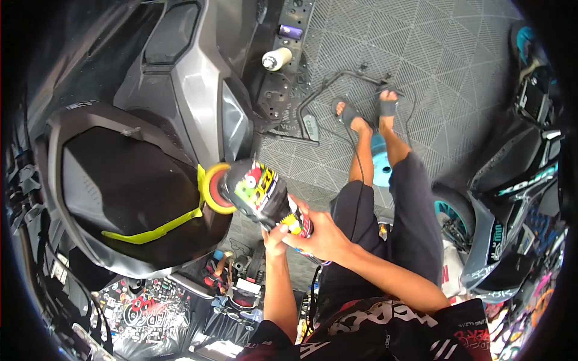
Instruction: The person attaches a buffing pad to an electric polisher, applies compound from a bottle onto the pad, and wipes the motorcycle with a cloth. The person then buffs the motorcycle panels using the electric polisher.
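Note:
Both my hands are wrapped round a sticker-covered black polisher (259, 192) with a cord. My left hand (276, 238) grips its near side, and my right hand (320, 233) is closed round the body just to the right. The polisher's yellow-rimmed round pad (218, 189) is at the edge of a dark grey motorbike panel (208, 114); contact cannot be made out exactly. Beside the pad, yellow tape (153, 231) runs along a glossy black part (120, 180) framed by grey bodywork.
A cream bottle (278, 59) and a purple container (290, 32) lie on a perforated metal strip. A bent black tube (337, 78) and cords lie by my feet. Behind my legs is a blue stool (381, 162); another motorbike (500, 210) stands at the right.

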Demonstrator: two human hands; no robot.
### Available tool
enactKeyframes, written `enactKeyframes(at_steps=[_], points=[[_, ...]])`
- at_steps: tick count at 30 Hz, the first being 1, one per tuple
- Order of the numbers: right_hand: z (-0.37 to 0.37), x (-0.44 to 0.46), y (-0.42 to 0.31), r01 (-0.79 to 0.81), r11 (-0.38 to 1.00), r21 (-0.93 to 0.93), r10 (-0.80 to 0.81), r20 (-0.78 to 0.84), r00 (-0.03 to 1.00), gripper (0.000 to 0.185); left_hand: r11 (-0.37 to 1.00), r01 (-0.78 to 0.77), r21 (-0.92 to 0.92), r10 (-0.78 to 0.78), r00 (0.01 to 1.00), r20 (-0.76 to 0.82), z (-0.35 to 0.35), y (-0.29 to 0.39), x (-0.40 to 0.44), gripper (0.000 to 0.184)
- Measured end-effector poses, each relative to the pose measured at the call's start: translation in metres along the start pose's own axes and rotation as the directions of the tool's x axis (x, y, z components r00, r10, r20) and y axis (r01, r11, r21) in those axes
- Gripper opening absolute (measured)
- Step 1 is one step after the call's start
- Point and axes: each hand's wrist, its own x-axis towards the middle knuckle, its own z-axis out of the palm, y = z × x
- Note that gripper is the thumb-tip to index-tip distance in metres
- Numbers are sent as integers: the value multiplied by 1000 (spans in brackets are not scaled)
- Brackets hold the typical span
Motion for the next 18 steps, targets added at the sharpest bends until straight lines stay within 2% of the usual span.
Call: enactKeyframes(at_steps=[2,4,5,8,10,12,14,15,16,18], points=[[-5,-1,6,31,998,-61,-27,64,998,87,999,45,12,-45,998,-38,-4,-3,-15,70],[-14,-4,-10,-86,996,-17,87,128,988,86,994,112,6,-110,987,-120,-2,-1,-21,70],[-17,-2,-9,-154,985,-78,164,143,976,85,998,44,-34,-44,999,-11,-3,-4,-7,72],[-20,19,-20,35,963,-268,-51,-51,997,80,978,94,-187,-67,987,146,15,11,46,70],[-27,27,-53,-157,950,-270,142,-76,987,82,946,89,-310,14,949,315,31,19,80,71],[-21,31,-37,-39,973,-228,10,-126,992,85,963,89,-254,-5,949,315,33,20,84,74],[-20,28,-17,78,980,-182,-105,-140,985,86,979,130,-157,-113,987,117,35,13,64,70],[-20,23,-1,4,990,-140,-10,-45,999,87,988,127,-86,-118,988,103,23,4,52,69],[-13,18,21,141,986,-85,-149,-106,983,88,990,132,-59,-126,988,86,16,0,42,69],[-4,17,47,177,983,-45,-180,-89,980,88,992,105,64,-114,981,158,-12,-10,28,77]])
